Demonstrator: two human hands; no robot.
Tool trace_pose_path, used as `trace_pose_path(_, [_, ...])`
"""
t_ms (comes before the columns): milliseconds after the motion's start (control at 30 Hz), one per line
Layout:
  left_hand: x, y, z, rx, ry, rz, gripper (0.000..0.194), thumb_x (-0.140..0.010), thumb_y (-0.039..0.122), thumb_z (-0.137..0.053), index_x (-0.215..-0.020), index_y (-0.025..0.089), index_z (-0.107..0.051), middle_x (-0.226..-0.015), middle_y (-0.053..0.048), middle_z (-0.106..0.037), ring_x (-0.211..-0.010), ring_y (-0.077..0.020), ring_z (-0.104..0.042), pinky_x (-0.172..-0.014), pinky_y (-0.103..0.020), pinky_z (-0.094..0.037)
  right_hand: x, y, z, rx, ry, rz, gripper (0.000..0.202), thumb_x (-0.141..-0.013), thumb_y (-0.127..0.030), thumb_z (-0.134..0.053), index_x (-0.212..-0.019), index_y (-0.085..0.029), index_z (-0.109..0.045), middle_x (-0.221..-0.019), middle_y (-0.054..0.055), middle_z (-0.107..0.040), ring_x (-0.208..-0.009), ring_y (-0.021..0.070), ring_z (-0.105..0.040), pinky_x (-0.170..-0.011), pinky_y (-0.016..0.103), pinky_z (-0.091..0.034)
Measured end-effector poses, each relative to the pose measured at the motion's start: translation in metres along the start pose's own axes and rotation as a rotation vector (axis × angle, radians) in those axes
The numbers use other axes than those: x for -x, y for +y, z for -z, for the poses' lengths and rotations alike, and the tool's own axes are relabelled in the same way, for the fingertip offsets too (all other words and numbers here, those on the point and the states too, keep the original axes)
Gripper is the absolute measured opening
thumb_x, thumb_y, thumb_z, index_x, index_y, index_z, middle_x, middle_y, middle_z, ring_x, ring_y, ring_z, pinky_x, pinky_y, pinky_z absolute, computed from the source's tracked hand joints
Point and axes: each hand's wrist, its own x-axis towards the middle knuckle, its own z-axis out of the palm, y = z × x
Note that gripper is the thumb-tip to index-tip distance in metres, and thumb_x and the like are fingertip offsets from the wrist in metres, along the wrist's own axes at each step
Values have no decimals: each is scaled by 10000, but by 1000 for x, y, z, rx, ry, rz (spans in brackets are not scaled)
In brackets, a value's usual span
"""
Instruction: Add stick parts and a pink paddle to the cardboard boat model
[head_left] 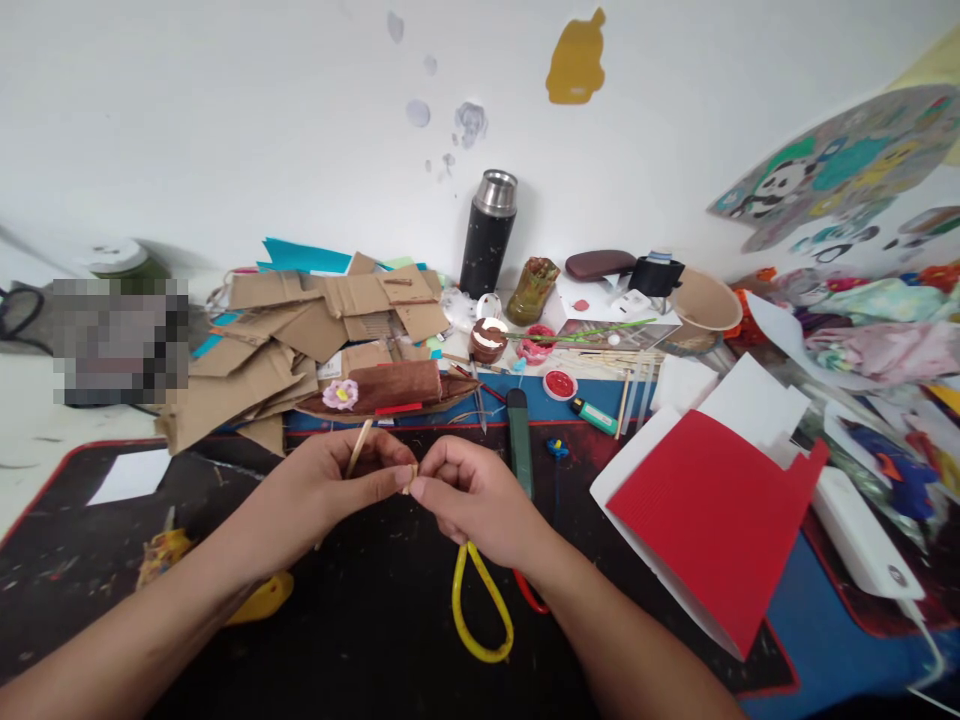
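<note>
My left hand (360, 470) is closed, with a thin wooden stick (360, 447) passing up between its fingers. Its thumb and fingertip meet my right hand (469, 490) at a small tan piece (410, 480), which both hands pinch. The kind of this piece is too small to make out. Below my right hand a yellow loop handle (484, 655) lies on the black mat (375, 620), its upper end hidden by the hand. A red handle (531, 592) shows beside my right wrist. Just beyond the hands lies a brown model boat (405, 385) with a pink flower (340, 394).
Cardboard pieces (277, 300) are heaped at the back left. A black thermos (487, 235) stands by the wall. To the right are red card (712, 510) and a white power strip (862, 530). A green-handled cutter (519, 440) lies ahead; a yellow tool (262, 598) is partly under my left forearm.
</note>
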Motion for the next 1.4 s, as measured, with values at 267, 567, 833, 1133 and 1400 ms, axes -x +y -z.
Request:
trace_pose_path(267, [-2, 3, 4, -102, -44, -32, 427, -748, 706, -907, -794, 284, -865, -770, -32, -799, -723, -236, -649, -645, -297, -501, 0, 6, -4, 181, 65, 30, 209, -957, -302, -781, -878, -245, -596, -634, -103, -530, -541, 96, -454, -539, 230, -342])
trace_pose_path(567, [-5, 0, 3, -180, -30, -91, 442, -761, 731, -881, -760, 290, -854, -738, -24, -782, -708, -240, -657, -646, -291, -519, -1, 4, -6, 393, 125, 41, 176, -923, -213, -769, -881, -248, -602, -657, -95, -561, -582, 112, -470, -562, 261, -320])
trace_pose_path(833, [-7, -2, 5, -206, -46, -118, 430, -770, 744, -870, -753, 314, -863, -734, -18, -792, -710, -249, -677, -658, -286, -530, 0, 7, -6, 451, 111, 78, 182, -934, -231, -752, -889, -262, -579, -625, -111, -518, -563, 115, -446, -565, 263, -330])
trace_pose_path(1133, [-7, -8, 17, -245, 81, -107, 517, -782, 820, -831, -817, 305, -862, -809, -31, -828, -780, -273, -727, -695, -300, -567, 1, 7, -5, 554, 104, 107, 130, -946, -231, -751, -924, -256, -625, -664, -93, -584, -573, 114, -507, -600, 254, -367])
trace_pose_path(1400, [-4, 5, 17, -211, 90, -78, 527, -797, 797, -810, -840, 272, -799, -855, -23, -801, -821, -257, -722, -781, -335, -621, 0, 9, -4, 1022, 127, 145, 76, -1018, -272, -728, -1080, -235, -752, -753, -26, -703, -666, 168, -603, -652, 299, -335])
